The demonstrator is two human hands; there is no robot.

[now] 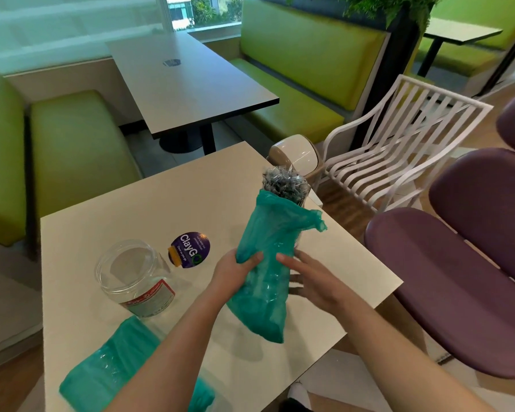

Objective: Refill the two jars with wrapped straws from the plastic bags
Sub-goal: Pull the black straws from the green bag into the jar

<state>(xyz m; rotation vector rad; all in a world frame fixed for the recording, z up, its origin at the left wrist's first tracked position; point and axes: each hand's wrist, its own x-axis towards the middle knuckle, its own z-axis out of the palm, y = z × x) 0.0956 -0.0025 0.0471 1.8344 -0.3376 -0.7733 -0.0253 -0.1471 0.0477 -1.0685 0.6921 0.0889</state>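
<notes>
The left hand (pixel 235 270) curls its fingers around a thin, crinkly green plastic bag (pixel 268 263), tipped up over the smooth white bench (pixel 131 203). The right hand (pixel 315 281) rests flat on it, fingers straight. Wrapped straws (pixel 284 184) poke out the top (shiny wrappers). A round clear jar (pixel 134 275) stands open nearby.

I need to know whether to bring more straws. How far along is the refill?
Nothing looks finished. The clear jar stands empty. In hand: the left hand grips a green bag, wrapped straws poking out; the right hand steadies it. Another bag lies untouched.
</notes>
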